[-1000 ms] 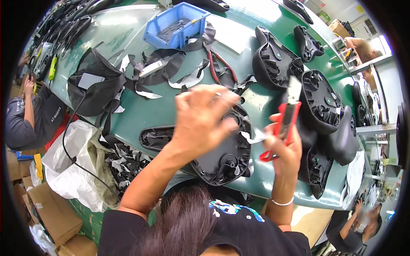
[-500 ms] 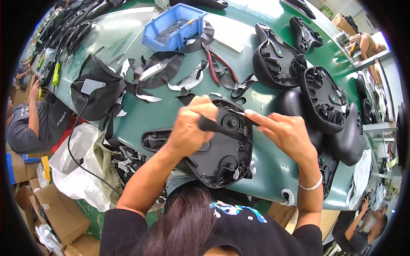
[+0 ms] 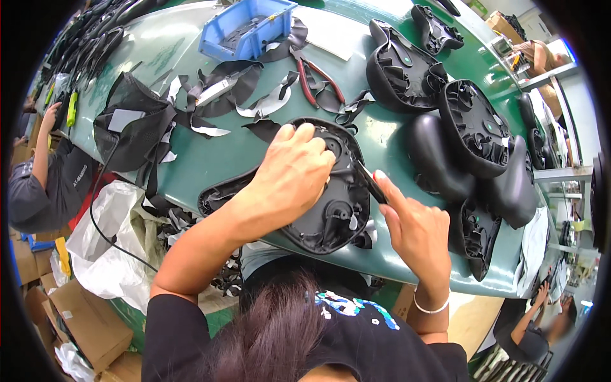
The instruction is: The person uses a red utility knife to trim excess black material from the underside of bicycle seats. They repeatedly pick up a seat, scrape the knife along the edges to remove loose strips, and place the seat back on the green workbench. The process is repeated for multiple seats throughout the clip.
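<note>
An upturned black bicycle saddle (image 3: 318, 232) lies in front of me at the table's near edge, its hollow underside with round sockets facing up. My left hand (image 3: 286, 172) is closed in a fist above the saddle's middle, on a strip of black cover material mostly hidden by the fingers. My right hand (image 3: 417, 232) grips a dark-handled knife (image 3: 373, 184), forefinger stretched along it. The knife's tip meets the right rim of the saddle; the exact contact is too small to make out.
Black and white offcuts (image 3: 238, 89) and red-handled pliers (image 3: 318, 83) lie beyond the saddle. A blue bin (image 3: 248, 32) stands farther back. More black saddles (image 3: 474, 127) are piled on the right. On the left are a black mesh bag (image 3: 130, 127), a cable and a white sack (image 3: 111, 235).
My left fist has moved down and right over the saddle, covering the strip that showed before. My right hand has moved down and left with the knife along the rim. The view has shifted slightly.
</note>
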Demonstrator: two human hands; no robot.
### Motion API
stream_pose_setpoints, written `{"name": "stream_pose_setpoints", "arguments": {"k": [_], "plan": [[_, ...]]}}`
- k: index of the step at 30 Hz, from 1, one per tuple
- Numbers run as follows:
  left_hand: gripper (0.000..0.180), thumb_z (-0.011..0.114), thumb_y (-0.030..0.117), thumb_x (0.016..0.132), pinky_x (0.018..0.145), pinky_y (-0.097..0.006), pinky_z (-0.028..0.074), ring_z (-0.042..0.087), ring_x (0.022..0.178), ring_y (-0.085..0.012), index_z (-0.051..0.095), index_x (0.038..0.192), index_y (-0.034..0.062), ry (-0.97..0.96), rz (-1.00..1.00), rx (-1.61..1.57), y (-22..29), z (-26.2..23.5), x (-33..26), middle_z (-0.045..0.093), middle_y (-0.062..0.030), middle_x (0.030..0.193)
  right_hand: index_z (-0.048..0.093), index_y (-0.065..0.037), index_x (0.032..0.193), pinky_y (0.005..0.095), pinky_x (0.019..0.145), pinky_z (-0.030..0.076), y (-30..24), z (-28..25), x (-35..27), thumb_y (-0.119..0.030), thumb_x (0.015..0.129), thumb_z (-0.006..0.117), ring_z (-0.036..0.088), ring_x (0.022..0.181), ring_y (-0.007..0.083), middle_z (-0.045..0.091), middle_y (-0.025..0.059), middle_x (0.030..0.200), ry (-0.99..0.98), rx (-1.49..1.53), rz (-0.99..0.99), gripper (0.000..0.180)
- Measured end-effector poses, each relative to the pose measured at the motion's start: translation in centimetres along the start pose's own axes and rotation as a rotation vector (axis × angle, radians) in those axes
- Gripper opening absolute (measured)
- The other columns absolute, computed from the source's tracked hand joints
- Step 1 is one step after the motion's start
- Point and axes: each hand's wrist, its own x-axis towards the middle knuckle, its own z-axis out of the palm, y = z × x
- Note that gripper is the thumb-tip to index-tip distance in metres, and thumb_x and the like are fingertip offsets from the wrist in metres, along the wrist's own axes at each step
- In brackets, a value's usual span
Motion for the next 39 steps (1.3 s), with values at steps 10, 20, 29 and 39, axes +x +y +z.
{"name": "stream_pose_setpoints", "arguments": {"k": [10,20,29,39], "plan": [[0.026,0.066,0.028,0.086,0.068,-0.028,0.041,0.05,0.076,-0.0112,0.067,0.078,0.0035,0.546,-0.872,-1.357,-4.5,1.7,-1.2,0.06,-0.0031,0.081,0.055,-0.026,0.128,0.0387,0.044,0.036,1.1,-0.8,-1.3,-0.023,0.082,0.063,0.05,0.043,0.0274,0.052,0.0075,0.055,-0.024,-0.08,-0.173,0.047],[0.021,0.041,0.019,0.095,0.08,-0.032,0.044,0.053,0.079,-0.0183,0.053,0.093,0.0023,0.503,-0.255,-1.97,-2.5,-1.6,-8.2,0.056,-0.0074,0.081,0.053,-0.031,0.129,0.0333,0.059,0.035,2.3,-3.1,5.2,-0.018,0.083,0.061,0.047,0.057,0.0201,0.047,0.0023,0.061,-0.109,-0.31,-0.499,0.048],[0.028,0.065,0.024,0.081,0.084,-0.037,0.043,0.053,0.099,-0.027,0.06,0.098,0.0027,-0.181,-0.146,-0.309,-6.5,-6.0,-2.3,0.056,-0.0118,0.099,0.051,-0.023,0.131,0.0346,0.045,0.035,1.0,-3.2,-1.7,-0.017,0.08,0.065,0.045,0.041,0.0227,0.047,0.0048,0.051,-0.122,-0.245,-0.209,0.053],[0.034,0.045,0.032,0.098,0.053,-0.023,0.037,0.043,0.062,-0.0085,0.048,0.075,0.006,0.036,-0.471,-1.238,2.1,-1.9,5.8,0.043,0.0032,0.07,0.051,-0.019,0.133,0.0355,0.043,0.035,3.1,-0.2,-6.2,-0.016,0.079,0.066,0.045,0.041,0.0226,0.045,0.0046,0.051,-0.026,-0.044,-0.091,0.056]]}}
